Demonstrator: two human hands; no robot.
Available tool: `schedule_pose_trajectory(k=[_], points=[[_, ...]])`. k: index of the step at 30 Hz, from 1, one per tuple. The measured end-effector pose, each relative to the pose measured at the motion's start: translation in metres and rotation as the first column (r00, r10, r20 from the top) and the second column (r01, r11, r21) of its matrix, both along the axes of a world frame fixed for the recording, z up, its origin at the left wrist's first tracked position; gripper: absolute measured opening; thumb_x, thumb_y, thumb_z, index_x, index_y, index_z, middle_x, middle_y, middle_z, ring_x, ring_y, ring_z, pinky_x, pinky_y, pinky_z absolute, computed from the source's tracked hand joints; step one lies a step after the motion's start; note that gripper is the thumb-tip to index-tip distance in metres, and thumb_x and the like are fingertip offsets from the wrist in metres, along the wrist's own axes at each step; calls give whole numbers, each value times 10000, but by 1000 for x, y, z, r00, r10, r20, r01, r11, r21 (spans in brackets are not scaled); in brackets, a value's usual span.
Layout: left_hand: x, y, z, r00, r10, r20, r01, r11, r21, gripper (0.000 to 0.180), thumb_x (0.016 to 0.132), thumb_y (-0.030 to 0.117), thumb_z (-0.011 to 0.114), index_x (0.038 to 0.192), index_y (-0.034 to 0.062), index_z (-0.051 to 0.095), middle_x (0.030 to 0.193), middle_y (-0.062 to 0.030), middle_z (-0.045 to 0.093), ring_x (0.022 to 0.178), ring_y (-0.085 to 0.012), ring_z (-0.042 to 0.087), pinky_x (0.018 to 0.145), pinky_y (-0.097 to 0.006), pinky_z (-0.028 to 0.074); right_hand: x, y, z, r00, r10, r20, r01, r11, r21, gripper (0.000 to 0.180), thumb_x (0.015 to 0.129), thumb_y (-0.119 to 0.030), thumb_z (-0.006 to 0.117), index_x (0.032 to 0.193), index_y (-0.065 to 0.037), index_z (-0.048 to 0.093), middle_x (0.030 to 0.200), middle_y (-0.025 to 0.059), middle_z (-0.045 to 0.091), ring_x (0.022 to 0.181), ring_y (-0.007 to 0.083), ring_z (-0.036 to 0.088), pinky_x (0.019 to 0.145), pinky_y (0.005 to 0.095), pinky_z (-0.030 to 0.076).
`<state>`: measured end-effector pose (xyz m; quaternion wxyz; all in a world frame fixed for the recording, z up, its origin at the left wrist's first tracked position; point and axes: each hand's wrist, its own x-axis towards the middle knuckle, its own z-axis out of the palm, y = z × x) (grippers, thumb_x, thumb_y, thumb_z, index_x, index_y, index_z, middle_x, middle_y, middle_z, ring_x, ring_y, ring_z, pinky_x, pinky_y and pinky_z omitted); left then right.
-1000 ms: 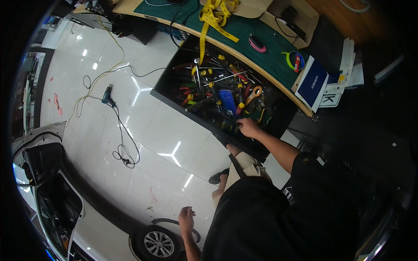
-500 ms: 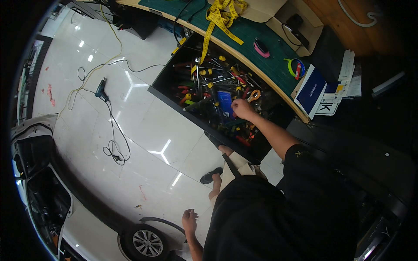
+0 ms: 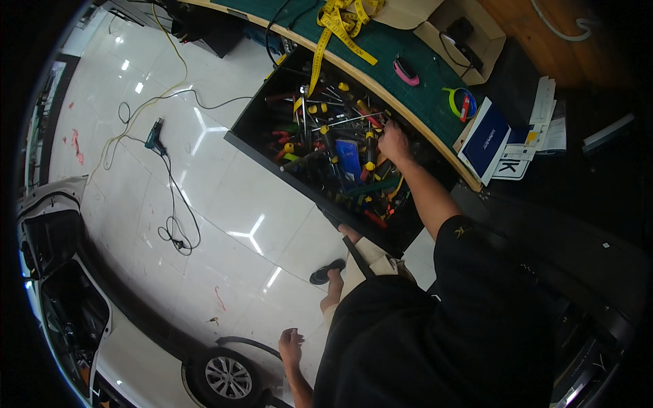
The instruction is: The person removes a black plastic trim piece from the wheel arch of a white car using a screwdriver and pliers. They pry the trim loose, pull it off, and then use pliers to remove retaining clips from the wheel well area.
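Observation:
My right hand (image 3: 394, 143) reaches down into an open black drawer (image 3: 266, 160) full of jumbled hand tools. Its fingers point down among the tools beside a red-handled screwdriver (image 3: 371, 117); their tips are hidden, so I cannot see whether they grip anything. Close by lie a yellow-and-black handled screwdriver (image 3: 370, 151) and a flat blue case (image 3: 349, 160). A silver ratchet-like tool (image 3: 305, 112) is farther left. My left hand (image 3: 291, 347) hangs low by my side over the floor, fingers loosely curled and apart, with nothing visible in them.
Above the drawer, the green-topped workbench (image 3: 381, 51) carries a yellow measuring tape (image 3: 347, 27), a pink-and-black item (image 3: 406, 71), a green tape roll (image 3: 451, 102) and an open cardboard box (image 3: 435, 41). A corded heat gun (image 3: 156, 136) lies on the floor. A white car (image 3: 136, 353) stands lower left.
My right hand has moved from beside the blue case to farther back in the drawer, near the bench edge. An orange ring-shaped tool is now covered by it. My left hand has shifted slightly left.

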<state>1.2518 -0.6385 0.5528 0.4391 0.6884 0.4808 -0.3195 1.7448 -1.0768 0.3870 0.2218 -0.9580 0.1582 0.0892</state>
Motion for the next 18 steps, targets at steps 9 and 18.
schedule_pose_trajectory(k=[9, 18], points=[[21, 8, -2, 997, -67, 31, 68, 998, -19, 259, 981, 185, 561, 1062, -43, 650, 814, -136, 706, 706, -201, 693, 627, -313, 538, 22, -41, -44, 989, 7, -146, 40, 948, 315, 503, 852, -92, 588, 1352, -68, 538, 1277, 192, 624, 1194, 386, 583, 1016, 428, 469], [29, 9, -4, 996, -65, 57, 66, 998, -13, 264, 976, 187, 565, 1073, -44, 650, 820, -134, 714, 723, -204, 701, 633, -324, 541, -2, 29, 41, 981, 180, -66, -185, 979, -87, 618, 855, -170, 615, 1441, -70, 444, 1352, 264, 511, 1060, 439, 640, 891, 529, 527]])
